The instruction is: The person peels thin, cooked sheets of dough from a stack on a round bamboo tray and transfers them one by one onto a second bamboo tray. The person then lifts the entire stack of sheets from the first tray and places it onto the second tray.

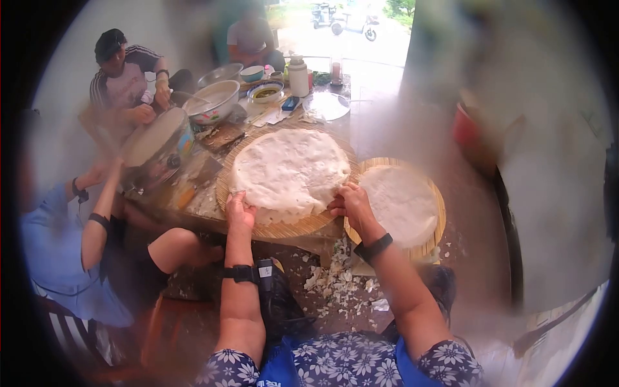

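A large round white sheet (pixel 290 169), soft and dough-like with an uneven surface, lies on a round woven straw mat (pixel 284 230) on the table. My left hand (pixel 240 210) pinches its near left edge between thumb and fingers. At the right edge, my right hand (pixel 351 202) has its fingers closed on the rim of the same sheet. The near edge looks ragged between my hands. Just right of my right hand, a second round white sheet (pixel 401 203) rests on a smaller straw mat (pixel 441 205).
White scraps (pixel 338 284) litter the floor below. A floral basin (pixel 216 103), a bowl of dark liquid (pixel 265 92), a white jar (pixel 298 76) and a shiny round tray (pixel 327 106) stand farther back. Several people sit around; one in blue (pixel 77 251) is close on my left.
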The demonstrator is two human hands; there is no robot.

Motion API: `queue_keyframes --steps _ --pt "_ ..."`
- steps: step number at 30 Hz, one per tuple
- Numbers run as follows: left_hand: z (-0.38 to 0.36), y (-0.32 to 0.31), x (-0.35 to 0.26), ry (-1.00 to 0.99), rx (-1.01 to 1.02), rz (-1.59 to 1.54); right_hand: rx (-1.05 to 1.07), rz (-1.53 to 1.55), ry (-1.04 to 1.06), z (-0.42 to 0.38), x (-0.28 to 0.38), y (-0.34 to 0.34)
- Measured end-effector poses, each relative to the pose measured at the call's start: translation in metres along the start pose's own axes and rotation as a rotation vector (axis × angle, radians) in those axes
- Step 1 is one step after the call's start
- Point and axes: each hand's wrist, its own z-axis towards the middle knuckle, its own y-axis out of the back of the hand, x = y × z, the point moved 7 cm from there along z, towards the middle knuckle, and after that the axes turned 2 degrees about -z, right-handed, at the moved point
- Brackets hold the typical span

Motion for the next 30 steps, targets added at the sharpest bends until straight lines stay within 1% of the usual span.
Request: queue_keyframes --steps 4,8,11,14,18,21,22,25,28,30 --pt "0.017 0.017 0.006 -0.010 -0.020 0.031 -0.026 -0.058 -0.021 0.002 0.000 0.003" --pt "0.010 0.009 0.002 -0.027 -0.045 0.068 -0.005 -0.072 -0.067 -0.001 0.000 0.006" --pt "0.014 0.010 0.004 -0.040 -0.031 0.064 -0.032 -0.074 -0.038 -0.014 0.002 0.022" --pt "0.014 0.009 0.004 -0.040 -0.015 0.060 -0.056 -0.027 -0.034 -0.025 0.002 0.056" --pt "0.011 0.007 0.002 -0.065 -0.054 0.073 -0.235 0.001 -0.039 -0.036 -0.011 0.124" --pt "0.006 0.004 0.000 -0.077 -0.069 0.079 -0.392 0.076 -0.078 -0.042 -0.038 0.175" --pt "0.005 0.003 -0.001 -0.080 -0.073 0.079 -0.414 0.098 -0.081 -0.043 -0.047 0.189" --pt "0.002 0.002 -0.003 -0.132 -0.089 0.104 -0.461 0.146 -0.105 -0.045 -0.078 0.226" --pt "0.010 0.020 -0.007 -0.216 -0.216 0.254 -0.493 0.175 -0.128 -0.055 -0.092 0.242" --pt "0.008 0.024 -0.019 -0.421 -0.253 0.429 -0.513 0.193 -0.137 -0.059 -0.100 0.251"
